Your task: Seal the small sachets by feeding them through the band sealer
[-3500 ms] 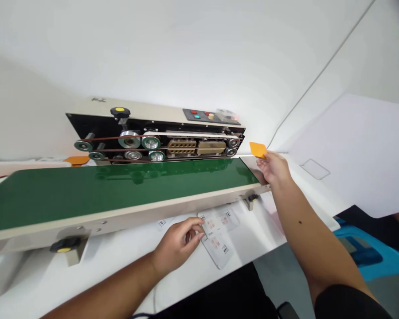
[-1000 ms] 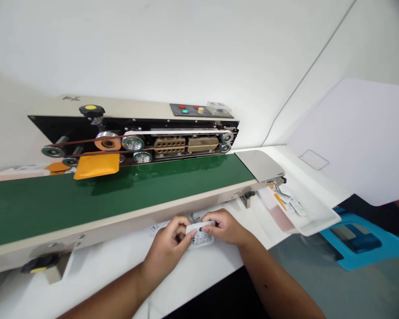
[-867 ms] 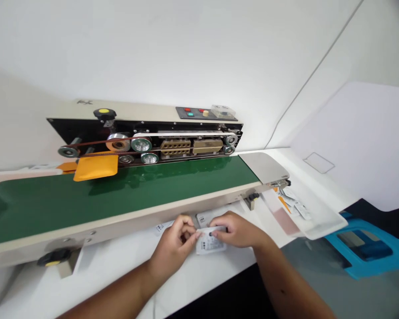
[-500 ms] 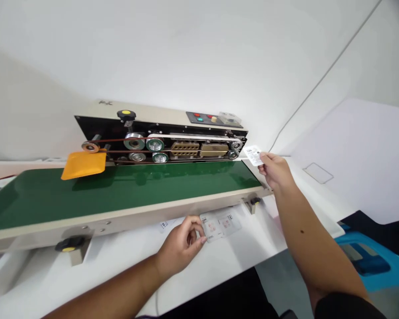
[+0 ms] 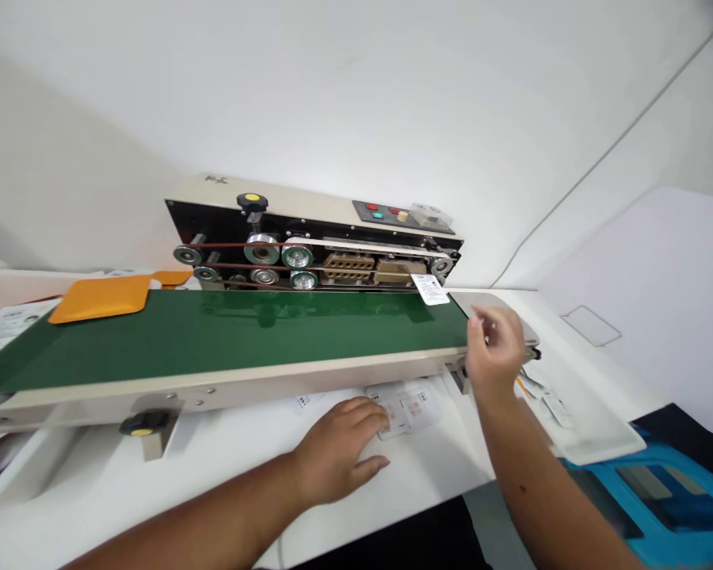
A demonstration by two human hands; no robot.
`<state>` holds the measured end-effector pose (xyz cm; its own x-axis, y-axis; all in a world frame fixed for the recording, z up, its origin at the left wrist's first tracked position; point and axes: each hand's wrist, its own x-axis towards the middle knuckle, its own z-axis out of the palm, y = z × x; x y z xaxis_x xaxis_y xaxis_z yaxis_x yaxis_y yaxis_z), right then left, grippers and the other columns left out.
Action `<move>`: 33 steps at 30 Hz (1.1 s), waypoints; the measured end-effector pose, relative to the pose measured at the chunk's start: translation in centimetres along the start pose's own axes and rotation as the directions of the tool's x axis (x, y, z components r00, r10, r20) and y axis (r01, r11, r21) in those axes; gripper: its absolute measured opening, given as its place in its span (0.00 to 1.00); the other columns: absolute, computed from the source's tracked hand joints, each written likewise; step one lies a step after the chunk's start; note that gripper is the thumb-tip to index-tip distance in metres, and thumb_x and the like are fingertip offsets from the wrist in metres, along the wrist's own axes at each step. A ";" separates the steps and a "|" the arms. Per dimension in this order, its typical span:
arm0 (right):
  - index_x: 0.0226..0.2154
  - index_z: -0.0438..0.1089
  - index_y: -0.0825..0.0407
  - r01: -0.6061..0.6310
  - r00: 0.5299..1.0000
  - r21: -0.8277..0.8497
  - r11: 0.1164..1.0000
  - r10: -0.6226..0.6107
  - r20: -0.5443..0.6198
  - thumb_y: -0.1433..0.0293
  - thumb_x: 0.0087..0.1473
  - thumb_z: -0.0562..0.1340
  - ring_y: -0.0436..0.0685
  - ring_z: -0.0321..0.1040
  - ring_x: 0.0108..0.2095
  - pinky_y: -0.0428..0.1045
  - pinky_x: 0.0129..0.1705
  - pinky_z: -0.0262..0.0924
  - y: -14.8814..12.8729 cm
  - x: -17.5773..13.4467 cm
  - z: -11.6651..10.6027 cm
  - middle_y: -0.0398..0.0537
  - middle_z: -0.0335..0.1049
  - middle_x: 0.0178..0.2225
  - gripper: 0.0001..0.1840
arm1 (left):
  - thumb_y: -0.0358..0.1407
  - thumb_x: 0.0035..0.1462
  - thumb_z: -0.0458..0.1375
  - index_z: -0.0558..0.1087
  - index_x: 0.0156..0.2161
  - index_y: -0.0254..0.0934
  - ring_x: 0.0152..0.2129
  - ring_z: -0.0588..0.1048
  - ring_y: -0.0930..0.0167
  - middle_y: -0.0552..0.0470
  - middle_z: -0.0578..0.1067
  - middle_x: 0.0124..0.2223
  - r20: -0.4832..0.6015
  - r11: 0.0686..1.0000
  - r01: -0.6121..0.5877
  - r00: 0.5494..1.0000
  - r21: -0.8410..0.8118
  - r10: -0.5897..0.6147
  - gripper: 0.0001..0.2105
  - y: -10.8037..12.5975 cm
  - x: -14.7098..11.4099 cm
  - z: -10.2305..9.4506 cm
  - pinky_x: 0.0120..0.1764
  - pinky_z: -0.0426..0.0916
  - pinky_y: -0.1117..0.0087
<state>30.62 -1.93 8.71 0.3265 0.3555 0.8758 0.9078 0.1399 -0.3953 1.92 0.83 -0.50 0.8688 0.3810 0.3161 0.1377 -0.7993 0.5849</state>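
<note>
With my left grip unclenched against the white pouches on the worktop and my right grip loosely curled, seemingly empty, I judge those pouches light, bendy and slick, best pinched at an edge.

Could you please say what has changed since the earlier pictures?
The right hand has let go of the white packet, now at the right end of the machine. The orange packet has moved left, clear of the rollers. The left hand stays by the flat packets, the machine unmoved.
</note>
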 end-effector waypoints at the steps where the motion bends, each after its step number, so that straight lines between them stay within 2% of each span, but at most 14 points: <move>1: 0.45 0.75 0.50 0.112 0.993 0.054 0.992 -0.113 0.024 0.70 0.60 0.61 0.59 0.68 0.35 0.56 0.39 0.66 -0.7 -1.8 -0.4 0.52 0.73 0.38 0.11 | 0.41 0.56 0.67 0.68 0.62 0.38 0.61 0.67 0.50 0.39 0.72 0.63 0.055 0.999 -0.021 0.998 0.048 0.019 0.29 -0.2 0.0 0.2 0.61 0.63 0.47; 3: 0.46 0.74 0.48 0.284 0.936 0.204 0.937 -0.317 0.153 0.75 0.58 0.60 0.60 0.70 0.34 0.57 0.38 0.67 -1.8 -5.1 -0.8 0.52 0.74 0.36 0.14 | 0.45 0.55 0.69 0.61 0.68 0.38 0.67 0.58 0.45 0.36 0.61 0.70 0.154 0.991 -0.052 0.987 0.122 0.033 0.39 -0.4 -0.1 0.4 0.65 0.54 0.40; 5: 0.46 0.73 0.48 0.323 0.855 0.335 0.885 -0.425 0.298 0.77 0.58 0.59 0.60 0.70 0.32 0.56 0.34 0.67 -2.5 -7.5 -0.4 0.52 0.75 0.33 0.16 | 0.47 0.57 0.67 0.59 0.69 0.40 0.68 0.56 0.47 0.37 0.59 0.71 0.206 0.987 -0.076 0.977 0.142 0.046 0.39 -0.4 -0.1 0.4 0.67 0.48 0.38; 7: 0.44 0.74 0.49 0.274 0.807 0.390 0.879 -0.431 0.404 0.77 0.59 0.58 0.58 0.68 0.28 0.54 0.30 0.65 -2.8 -8.9 0.4 0.50 0.73 0.30 0.13 | 0.45 0.59 0.66 0.62 0.68 0.43 0.66 0.62 0.52 0.41 0.66 0.68 0.216 0.989 -0.096 0.974 0.114 0.069 0.35 -0.1 -0.1 0.0 0.69 0.42 0.40; 9: 0.41 0.74 0.50 0.202 0.797 0.405 0.892 -0.390 0.461 0.75 0.60 0.58 0.56 0.65 0.26 0.52 0.28 0.62 -2.8 -9.6 1.2 0.49 0.72 0.27 0.11 | 0.43 0.58 0.67 0.64 0.66 0.44 0.63 0.67 0.55 0.44 0.71 0.64 0.215 0.990 -0.098 0.974 0.097 0.075 0.33 0.3 0.1 -0.4 0.70 0.41 0.43; 13: 0.39 0.74 0.50 0.068 0.781 0.438 0.897 -0.321 0.535 0.73 0.62 0.57 0.55 0.63 0.25 0.51 0.30 0.61 -2.3 -10.0 1.7 0.46 0.69 0.25 0.09 | 0.42 0.56 0.69 0.65 0.66 0.42 0.65 0.63 0.50 0.40 0.66 0.68 0.236 0.984 -0.078 0.971 0.159 0.038 0.35 0.4 0.3 -0.4 0.67 0.50 0.39; 15: 0.38 0.74 0.49 0.033 0.771 0.446 0.895 -0.307 0.559 0.72 0.63 0.57 0.54 0.63 0.24 0.51 0.30 0.60 -2.1 -9.9 1.6 0.45 0.68 0.24 0.09 | 0.43 0.58 0.68 0.67 0.64 0.41 0.64 0.65 0.49 0.40 0.67 0.67 0.237 0.979 -0.093 0.970 0.183 0.047 0.31 0.2 0.2 -0.1 0.65 0.56 0.40; 17: 0.39 0.74 0.49 0.013 0.766 0.467 0.884 -0.309 0.563 0.72 0.63 0.57 0.54 0.63 0.24 0.51 0.30 0.61 -2.1 -9.7 1.4 0.45 0.68 0.24 0.09 | 0.43 0.63 0.63 0.70 0.61 0.39 0.60 0.70 0.52 0.41 0.72 0.64 0.189 0.971 -0.126 0.978 0.201 0.088 0.23 0.0 0.2 0.3 0.62 0.64 0.46; 19: 0.42 0.74 0.50 -0.005 0.752 0.507 0.862 -0.331 0.570 0.67 0.65 0.57 0.55 0.66 0.26 0.51 0.31 0.62 -2.1 -9.3 1.1 0.47 0.70 0.26 0.10 | 0.39 0.69 0.56 0.72 0.58 0.38 0.54 0.76 0.57 0.42 0.77 0.58 0.079 0.964 -0.156 0.987 0.217 0.142 0.16 0.0 0.0 0.3 0.56 0.71 0.56; 23: 0.50 0.73 0.52 -0.065 0.639 0.603 0.795 -0.431 0.637 0.50 0.62 0.61 0.60 0.73 0.35 0.53 0.36 0.67 -2.4 -8.8 1.1 0.54 0.77 0.37 0.25 | 0.32 0.72 0.50 0.76 0.51 0.40 0.33 0.78 0.68 0.50 0.80 0.37 -0.181 0.973 -0.049 0.979 0.226 0.091 0.13 0.4 -0.3 -0.6 0.36 0.74 0.71; 24: 0.50 0.73 0.51 -0.081 0.602 0.612 0.786 -0.451 0.659 0.50 0.61 0.63 0.60 0.74 0.36 0.53 0.38 0.68 -2.5 -8.8 1.3 0.54 0.78 0.38 0.25 | 0.32 0.72 0.49 0.77 0.49 0.40 0.29 0.76 0.69 0.52 0.77 0.33 -0.227 0.975 -0.017 0.971 0.222 0.069 0.13 0.5 -0.4 -0.8 0.32 0.73 0.72; 27: 0.44 0.75 0.49 -0.119 0.528 0.601 0.790 -0.462 0.712 0.60 0.65 0.62 0.56 0.74 0.34 0.51 0.39 0.67 -2.6 -9.0 1.7 0.49 0.79 0.35 0.12 | 0.31 0.71 0.48 0.76 0.50 0.38 0.26 0.73 0.69 0.52 0.74 0.29 -0.314 0.982 -0.023 0.946 0.186 0.082 0.13 0.6 -0.5 -1.2 0.30 0.70 0.71; 30: 0.39 0.76 0.50 -0.173 0.556 0.559 0.811 -0.388 0.735 0.63 0.67 0.60 0.54 0.71 0.29 0.48 0.34 0.65 -2.5 -9.2 1.7 0.47 0.76 0.29 0.11 | 0.30 0.69 0.51 0.71 0.56 0.39 0.30 0.75 0.68 0.49 0.78 0.35 -0.330 0.996 -0.011 0.943 0.086 0.039 0.14 0.6 -0.4 -1.2 0.35 0.71 0.69; 33: 0.43 0.76 0.51 -0.270 0.583 0.520 0.810 -0.293 0.758 0.60 0.65 0.62 0.54 0.73 0.31 0.48 0.34 0.66 -2.3 -9.1 1.4 0.48 0.78 0.31 0.14 | 0.31 0.67 0.54 0.67 0.59 0.40 0.33 0.77 0.68 0.48 0.80 0.43 -0.325 0.997 0.077 0.942 -0.026 -0.082 0.16 0.6 -0.2 -1.0 0.38 0.73 0.70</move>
<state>25.18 -4.18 1.25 -0.2749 0.8668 0.4161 0.5107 0.4983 -0.7006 1.32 0.71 0.54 0.6530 0.5751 0.4928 0.1918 -0.7550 0.6270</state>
